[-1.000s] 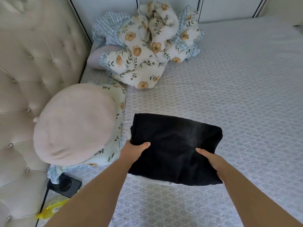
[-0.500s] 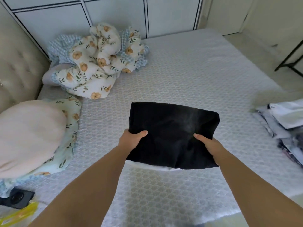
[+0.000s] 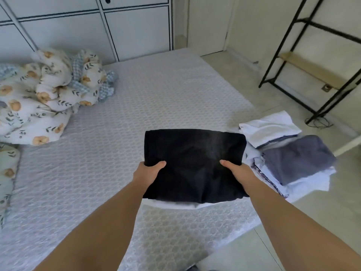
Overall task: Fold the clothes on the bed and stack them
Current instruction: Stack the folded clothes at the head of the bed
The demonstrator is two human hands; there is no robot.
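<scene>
Both hands are holding a folded black garment (image 3: 195,165) flat, like a tray. The left hand (image 3: 148,173) grips the left edge, thumb on top and fingers tucked underneath, and the right hand (image 3: 237,173) does the same on the right edge. Makes sense: gripping both sides keeps the folds from sliding open while it's carried. There's a strip of white cloth (image 3: 175,204) showing under the near edge, so my guess is there's a second folded piece riding along underneath, though I can't say for sure what it is.

The garment is up off the bed (image 3: 156,98), over the near right part of the mattress and just beside the stack (image 3: 293,159) of folded clothes sitting at the bed's right edge. That stack has a grey piece on top at the front and a white one behind it, with more white layers below. Looks to me like the black one is headed onto that pile, so this is the stacking step for this item.

Over at the far left is a bunched-up floral duvet (image 3: 48,98), well away from the folded stuff, so it isn't in the way. A black metal shelf (image 3: 304,61) stands on the floor off to the right.

No brands, labels or writing I can read anywhere, and the black fabric shows no print or tag.
</scene>
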